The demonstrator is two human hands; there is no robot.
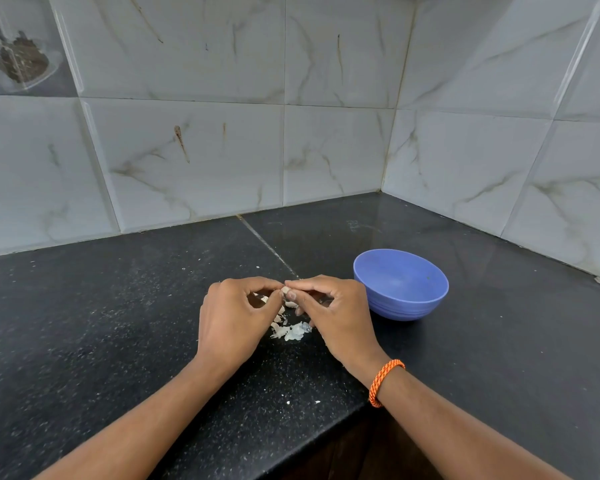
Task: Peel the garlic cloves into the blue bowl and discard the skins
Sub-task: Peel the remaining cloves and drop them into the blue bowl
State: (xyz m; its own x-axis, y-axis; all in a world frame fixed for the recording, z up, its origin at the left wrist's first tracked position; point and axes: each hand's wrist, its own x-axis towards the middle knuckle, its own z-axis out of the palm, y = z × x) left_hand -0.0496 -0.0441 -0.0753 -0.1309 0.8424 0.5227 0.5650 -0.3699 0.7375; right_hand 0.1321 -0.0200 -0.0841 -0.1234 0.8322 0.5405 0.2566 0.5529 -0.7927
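A small pale garlic clove [285, 291] is pinched between the fingertips of both hands, just above the black counter. My left hand [234, 318] holds it from the left and my right hand [333, 315] from the right, thumbs and forefingers meeting at the clove. Under and between the hands lies a scatter of white garlic skins [293, 331], with a few more cloves or bits [264, 299] partly hidden by my fingers. The blue bowl [400, 284] stands upright to the right of my right hand; the inside that shows looks bare.
The black speckled counter [118, 323] runs into a tiled corner at the back right. Its front edge steps in below my right forearm. A few white crumbs [317, 402] lie near that edge. An orange braided band [383, 381] circles my right wrist.
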